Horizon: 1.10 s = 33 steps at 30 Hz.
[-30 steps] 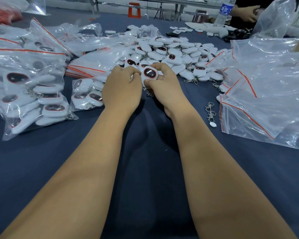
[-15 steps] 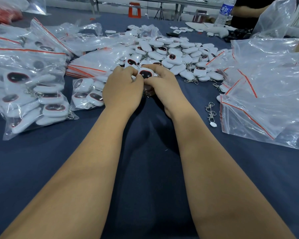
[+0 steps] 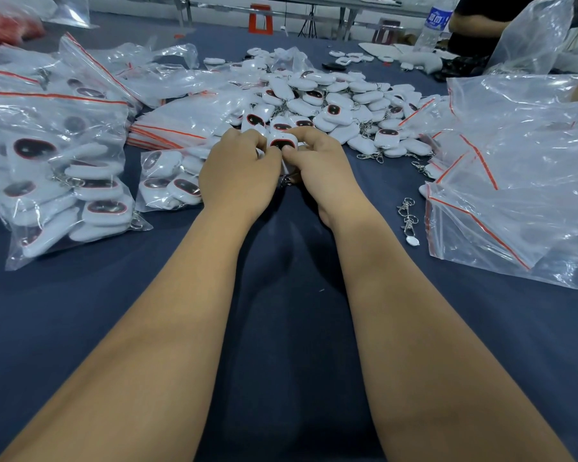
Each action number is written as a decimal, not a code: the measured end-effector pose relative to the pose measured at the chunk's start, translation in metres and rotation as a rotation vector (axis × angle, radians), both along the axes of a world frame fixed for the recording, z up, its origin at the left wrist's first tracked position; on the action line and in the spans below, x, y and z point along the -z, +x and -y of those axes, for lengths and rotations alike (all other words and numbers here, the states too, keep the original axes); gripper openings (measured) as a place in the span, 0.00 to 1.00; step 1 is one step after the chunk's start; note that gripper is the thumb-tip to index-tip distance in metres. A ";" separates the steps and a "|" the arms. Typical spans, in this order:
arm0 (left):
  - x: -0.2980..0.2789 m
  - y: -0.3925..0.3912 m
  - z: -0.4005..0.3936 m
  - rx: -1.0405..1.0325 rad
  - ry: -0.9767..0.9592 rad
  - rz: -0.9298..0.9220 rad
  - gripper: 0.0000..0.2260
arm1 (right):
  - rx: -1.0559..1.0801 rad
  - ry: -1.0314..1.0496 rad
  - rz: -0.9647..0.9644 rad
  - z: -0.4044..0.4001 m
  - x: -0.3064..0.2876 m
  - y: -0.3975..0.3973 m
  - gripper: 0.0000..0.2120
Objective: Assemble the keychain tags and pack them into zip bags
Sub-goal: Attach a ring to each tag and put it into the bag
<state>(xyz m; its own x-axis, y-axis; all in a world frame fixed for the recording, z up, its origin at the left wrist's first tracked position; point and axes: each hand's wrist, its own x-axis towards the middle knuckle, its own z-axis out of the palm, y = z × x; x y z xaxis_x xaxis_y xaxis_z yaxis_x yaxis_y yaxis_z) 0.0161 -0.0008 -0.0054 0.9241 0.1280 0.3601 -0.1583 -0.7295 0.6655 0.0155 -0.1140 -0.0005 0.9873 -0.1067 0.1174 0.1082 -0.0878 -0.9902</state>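
Observation:
A white keychain tag (image 3: 282, 141) with a dark red-rimmed oval face is held between both hands at the near edge of a big pile of loose tags (image 3: 331, 98). My left hand (image 3: 237, 175) pinches its left side with curled fingers. My right hand (image 3: 317, 165) pinches its right side with thumb and forefinger. A bit of metal clasp shows under my hands; the tag's lower part is hidden. A small filled zip bag (image 3: 167, 181) lies just left of my left hand.
Large filled zip bags (image 3: 54, 168) crowd the left of the dark blue table (image 3: 281, 328). A stack of flat bags (image 3: 181, 128) lies behind the small one. Loose bags (image 3: 521, 181) pile up at right, metal clasps (image 3: 407, 215) beside them. Another person and a bottle (image 3: 432, 25) are far right.
The tag has been turned and shifted slightly left between my fingers; both hands stay together at the pile's edge. The person at the far right has drawn their hands back.

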 end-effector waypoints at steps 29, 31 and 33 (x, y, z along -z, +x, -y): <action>-0.001 -0.002 0.000 0.021 -0.076 0.004 0.11 | -0.014 0.000 0.007 -0.003 -0.003 -0.006 0.12; -0.002 -0.003 0.001 0.026 -0.153 0.026 0.09 | -0.003 0.045 0.011 -0.003 -0.004 -0.005 0.11; -0.004 -0.004 0.001 0.044 -0.272 0.063 0.06 | 0.011 0.100 0.013 -0.004 -0.005 -0.005 0.08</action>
<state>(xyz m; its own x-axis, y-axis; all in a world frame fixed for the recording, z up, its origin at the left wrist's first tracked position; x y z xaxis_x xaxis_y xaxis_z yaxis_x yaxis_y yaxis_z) 0.0117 -0.0015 -0.0014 0.9077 0.1880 0.3752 -0.2334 -0.5170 0.8236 0.0100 -0.1105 0.0046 0.9846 -0.1290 0.1182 0.1205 0.0104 -0.9927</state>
